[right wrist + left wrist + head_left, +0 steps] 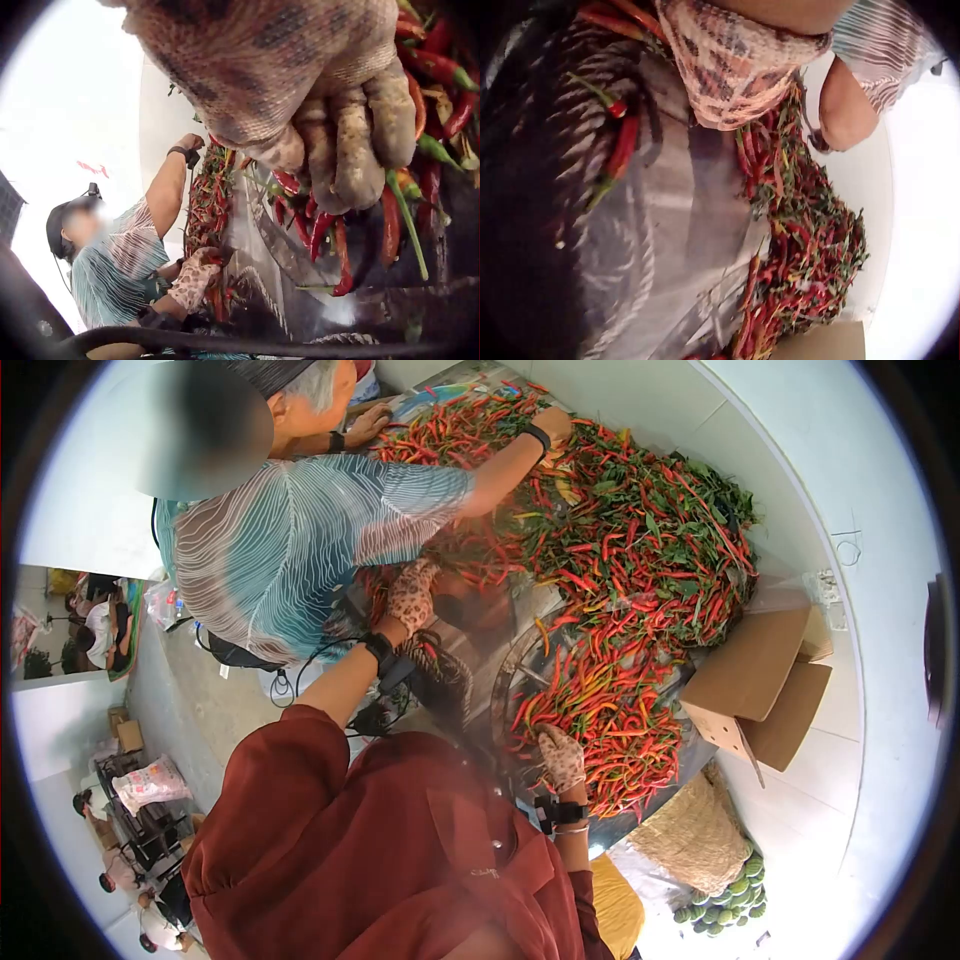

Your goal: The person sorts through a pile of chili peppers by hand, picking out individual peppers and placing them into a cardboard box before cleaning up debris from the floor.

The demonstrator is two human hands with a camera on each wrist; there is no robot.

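My right hand (561, 757), in a spotted glove, is at the near edge of a heap of red and orange chili peppers (610, 735). The right wrist view shows its gloved fingers (352, 146) curled round several chili peppers (322, 232), whose ends stick out below. My left hand (411, 596), in a matching glove, is over a smaller pile of chili peppers at the left. A red tip shows at its fingers in the right wrist view; in the left wrist view only the glove's back (735, 67) shows, with the fingers hidden.
Another person (300, 550) reaches over the leafy chili heap (640, 520) at the back. An open cardboard box (750, 670) stands at the right. A sack (690, 835) and green round produce (725, 900) lie below. Loose chili peppers (622, 150) lie beside a twisted rope (645, 277).
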